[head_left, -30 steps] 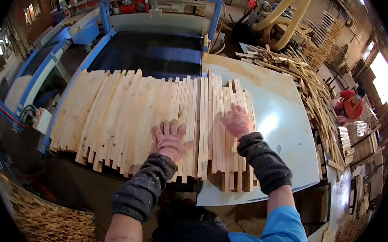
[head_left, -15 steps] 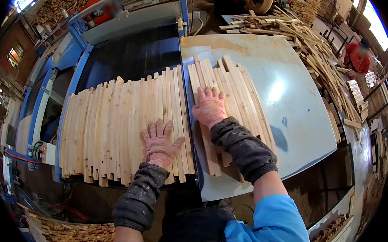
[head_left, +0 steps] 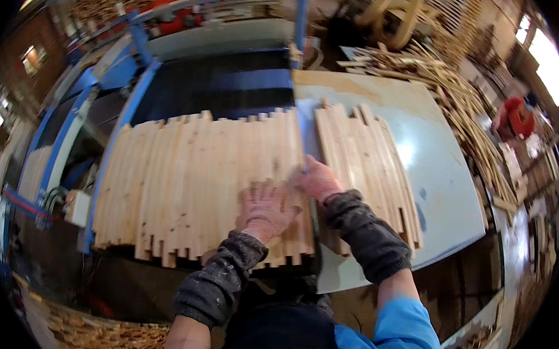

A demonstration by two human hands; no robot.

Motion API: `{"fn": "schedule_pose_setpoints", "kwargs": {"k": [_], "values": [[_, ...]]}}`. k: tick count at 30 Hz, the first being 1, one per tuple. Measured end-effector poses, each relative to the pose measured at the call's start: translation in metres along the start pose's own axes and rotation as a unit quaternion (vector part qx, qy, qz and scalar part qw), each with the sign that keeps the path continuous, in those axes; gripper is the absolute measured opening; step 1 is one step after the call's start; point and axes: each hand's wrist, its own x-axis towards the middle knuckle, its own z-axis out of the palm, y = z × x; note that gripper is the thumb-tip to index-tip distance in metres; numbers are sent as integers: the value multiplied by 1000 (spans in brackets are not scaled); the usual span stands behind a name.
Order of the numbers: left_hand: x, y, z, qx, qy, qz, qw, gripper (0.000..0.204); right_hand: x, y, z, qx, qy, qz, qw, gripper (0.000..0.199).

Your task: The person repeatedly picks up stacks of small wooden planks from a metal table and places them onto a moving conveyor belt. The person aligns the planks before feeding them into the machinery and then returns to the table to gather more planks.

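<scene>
A wide row of pale wooden strips point(head_left: 162, 186) lies side by side on the dark belt point(head_left: 214, 85) of a blue-framed machine. My left hand point(head_left: 267, 212), in a pink work glove, rests flat on the row near its right side, fingers spread. At the row's right edge, my gloved right hand point(head_left: 320, 179) has its fingers bent around the outermost strip; motion blur softens the fingertips. Just right of it, a smaller group of wooden strips point(head_left: 365, 161) lies on a pale sheet-topped table point(head_left: 447, 186).
Loose wooden strips point(head_left: 453, 96) are heaped beyond the table at the right. A person in red point(head_left: 515, 120) is at the far right. The machine's blue frame point(head_left: 115, 156) borders the belt on the left, with a pale box point(head_left: 77, 208) beside it. Stacked wood point(head_left: 100, 334) stands at lower left.
My right hand has left the smaller group of strips and moved left to the edge of the belt's row. My left hand stays flat on the row. The whole view has shifted.
</scene>
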Motion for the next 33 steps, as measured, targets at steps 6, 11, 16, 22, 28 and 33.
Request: {"fn": "schedule_pose_setpoints", "kwargs": {"k": [6,11,16,22,28,33], "values": [[-62,-136,-43,-300,145,114,936,75,8,86,30,-27,69,86,994,67],[-126,-330,-62,-253,344,-75,901,72,0,77,52,-130,137,47,981,54],[-185,-512,-126,95,304,-347,882,110,-32,-19,48,-174,120,131,969,62],[-210,-559,-193,48,277,-285,916,73,-54,-13,29,-298,153,114,935,46],[-203,-595,-173,157,164,-410,884,92,-61,20,33,-461,128,169,862,52],[-217,-641,-179,111,207,-381,894,92,-59,4,41,-405,131,189,885,59]]}}
